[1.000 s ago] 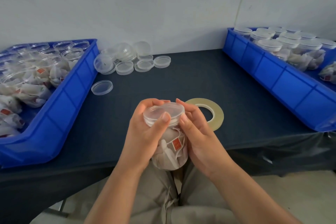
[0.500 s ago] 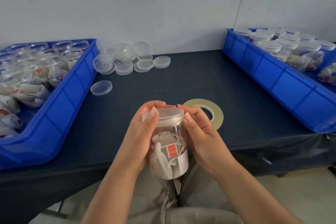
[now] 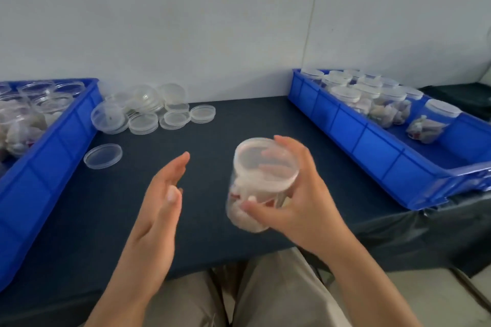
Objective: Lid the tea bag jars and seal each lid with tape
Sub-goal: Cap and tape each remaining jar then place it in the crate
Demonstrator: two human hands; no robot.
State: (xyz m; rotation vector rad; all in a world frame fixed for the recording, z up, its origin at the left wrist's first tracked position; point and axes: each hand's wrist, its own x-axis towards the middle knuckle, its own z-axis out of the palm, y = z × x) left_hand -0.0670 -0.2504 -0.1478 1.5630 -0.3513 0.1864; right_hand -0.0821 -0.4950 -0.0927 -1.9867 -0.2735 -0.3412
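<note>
Two hands: both show in the head view, raised over the near part of the dark table (image 3: 212,135), well apart from each other.
Left hand (image 3: 162,202): holds nothing and touches nothing; palm turned toward the jar, thumb edge uppermost.
Left fingers (image 3: 176,167): straight and lying close together, tips aimed away from the person.
Right hand (image 3: 303,202): grips the tea bag jar (image 3: 252,202) round its upper body.
Right fingers: curled round the far side of the jar and seen blurred through the clear plastic; the thumb (image 3: 255,207) presses the near side below the lid.
Jar place: in the air, right of the left hand and between the two bins; blurred.
Jar axis: tilted, the base low and toward the person, the top up and a little to the right.
Lid (image 3: 265,160): sits on the jar mouth, its flat face turned up toward the camera.
Left bin (image 3: 55,146): blue, at the left edge, with open jars (image 3: 37,98) of tea bags.
Right bin (image 3: 372,146): blue, at the right, with lidded jars (image 3: 372,95) standing in rows.
Loose lids (image 3: 148,111): a heap by the wall, just beside the left bin.
Single lid (image 3: 103,156): flat on the table, nearer than the heap.
</note>
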